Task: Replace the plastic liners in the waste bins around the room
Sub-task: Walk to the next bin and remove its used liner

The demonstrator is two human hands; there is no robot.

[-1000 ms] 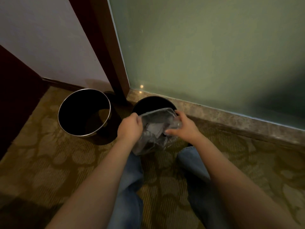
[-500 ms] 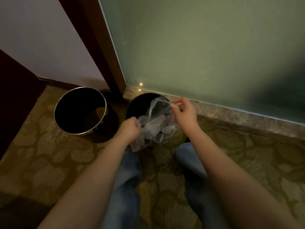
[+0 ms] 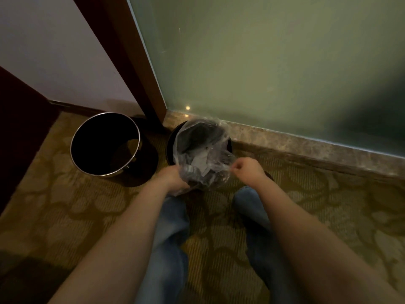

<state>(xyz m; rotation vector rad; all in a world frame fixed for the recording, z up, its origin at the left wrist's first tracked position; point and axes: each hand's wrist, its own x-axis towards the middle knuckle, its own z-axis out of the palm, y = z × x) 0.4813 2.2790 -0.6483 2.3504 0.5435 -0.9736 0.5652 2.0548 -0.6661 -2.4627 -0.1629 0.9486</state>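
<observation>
A clear plastic liner is spread open over a dark round bin that stands against the stone skirting. My left hand grips the liner's near left edge. My right hand pinches its near right edge, fingers curled. The liner hides most of the bin's mouth; something pale shows through the plastic. A second bin, black inside with a shiny metal rim, stands unlined to the left.
Patterned gold carpet covers the floor. A frosted glass wall rises behind the stone skirting. A dark wooden post stands between the bins. Dark furniture sits at the left. My jeans-clad legs are below.
The liner has opened from a crumpled bunch into a wide mouth over the right bin. My right hand came back toward me and down; my left hand kept its grip at the near edge.
</observation>
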